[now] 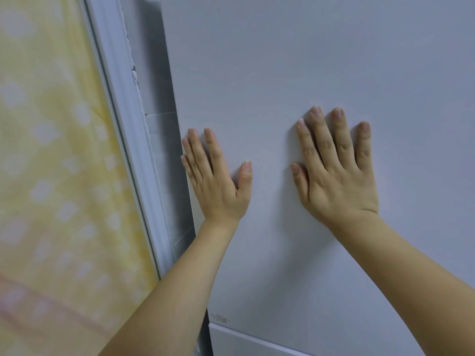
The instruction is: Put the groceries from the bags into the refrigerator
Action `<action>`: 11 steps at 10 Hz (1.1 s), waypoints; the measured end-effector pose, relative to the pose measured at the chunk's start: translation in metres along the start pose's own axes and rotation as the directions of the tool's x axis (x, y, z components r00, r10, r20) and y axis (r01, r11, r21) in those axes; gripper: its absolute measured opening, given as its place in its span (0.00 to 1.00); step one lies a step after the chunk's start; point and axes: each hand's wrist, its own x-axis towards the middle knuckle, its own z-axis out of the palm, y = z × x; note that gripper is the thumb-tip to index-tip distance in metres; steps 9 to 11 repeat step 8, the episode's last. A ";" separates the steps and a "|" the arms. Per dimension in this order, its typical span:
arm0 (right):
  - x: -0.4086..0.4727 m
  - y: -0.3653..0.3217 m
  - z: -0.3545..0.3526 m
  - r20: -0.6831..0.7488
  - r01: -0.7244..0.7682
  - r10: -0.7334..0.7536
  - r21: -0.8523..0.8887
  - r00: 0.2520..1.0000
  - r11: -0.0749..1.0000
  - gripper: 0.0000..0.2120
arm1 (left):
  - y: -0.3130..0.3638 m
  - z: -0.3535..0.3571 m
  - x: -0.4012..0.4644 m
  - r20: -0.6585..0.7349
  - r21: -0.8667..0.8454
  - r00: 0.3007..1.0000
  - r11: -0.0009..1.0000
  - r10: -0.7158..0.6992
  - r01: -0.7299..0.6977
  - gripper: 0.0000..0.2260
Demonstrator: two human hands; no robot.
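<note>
Two doors: we face the refrigerator's tall upper door (321, 73), white and plain, which fills most of the view; a second door (244, 343) begins just below it, past a thin seam.
Curtain: a yellow curtain (51, 163) with pale spots hangs at our left, beside a white frame (128, 140) and a shadowed gap along the door's left edge.
Right hand: our right hand (336, 181) lies flat on the upper door, fingers straight and spread, gripping nothing.
Left hand: our left hand (216, 186) lies flat as well, just beside the door's left edge, fingers straight, thumb out, holding nothing.
Label: a small printed sticker (220, 319) sits at the upper door's bottom left corner; we cannot read it.
Groceries and bags: none are in view, so we cannot say where they are.
Step in hand: we judge that we are pressing the door shut, or steadying it.
Risk, seal: if something inside juts out, the door may spring back and stay ajar; we cannot tell from here whether it is fully seated.
Risk, fingers: our left fingertips sit near the edge, so a slip toward the gap could pinch them.
Risk, curtain: cloth drifting into the gap could get trapped in the seal.
</note>
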 end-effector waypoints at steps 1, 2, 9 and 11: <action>0.000 -0.001 0.000 0.002 -0.005 0.005 0.003 1.000 1.000 0.29 | -0.001 0.001 0.000 -0.006 0.008 1.000 1.000 0.009 -0.009 0.36; 0.000 -0.001 0.000 0.005 -0.012 0.012 0.003 1.000 1.000 0.29 | -0.001 0.002 -0.001 -0.017 0.017 1.000 1.000 0.005 -0.005 0.36; 0.006 -0.011 -0.038 0.140 -0.110 0.095 0.109 0.986 0.988 0.30 | 0.001 -0.052 0.008 0.354 0.095 0.935 0.995 -0.040 0.007 0.35; 0.006 -0.011 -0.038 0.140 -0.110 0.095 0.109 0.986 0.988 0.30 | 0.001 -0.052 0.008 0.354 0.095 0.935 0.995 -0.040 0.007 0.35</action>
